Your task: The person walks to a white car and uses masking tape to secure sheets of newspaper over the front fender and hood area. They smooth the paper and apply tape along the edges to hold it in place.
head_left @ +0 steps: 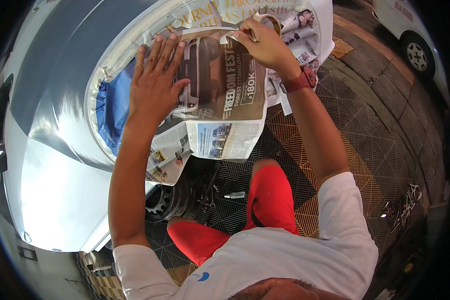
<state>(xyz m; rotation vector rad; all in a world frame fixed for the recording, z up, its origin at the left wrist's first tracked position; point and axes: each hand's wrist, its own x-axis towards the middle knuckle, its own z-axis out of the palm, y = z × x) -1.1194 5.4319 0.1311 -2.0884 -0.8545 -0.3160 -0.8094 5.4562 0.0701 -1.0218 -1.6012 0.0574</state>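
White shirt (275, 255), left hand (156, 82) on newspaper (216, 102) — bold pale capitals (229, 80)

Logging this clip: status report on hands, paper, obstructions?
Left hand flat on brown-and-white printed newspaper sheet. Right hand at sheet's upper edge, grip unclear, tan round tape roll alongside. Nothing visibly blocking hands.

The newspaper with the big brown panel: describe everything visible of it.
The newspaper looks like thin, creased paper. Its brown panel carries pale lettering and a vehicle picture turned sideways; a white lower flap with small pictures and columns of print has uneven edges. It lies beside the car's bodywork, right of a blue sheet. The left hand rests on it, fingers spread; the right hand is at its upper edge, its exact grip unclear.
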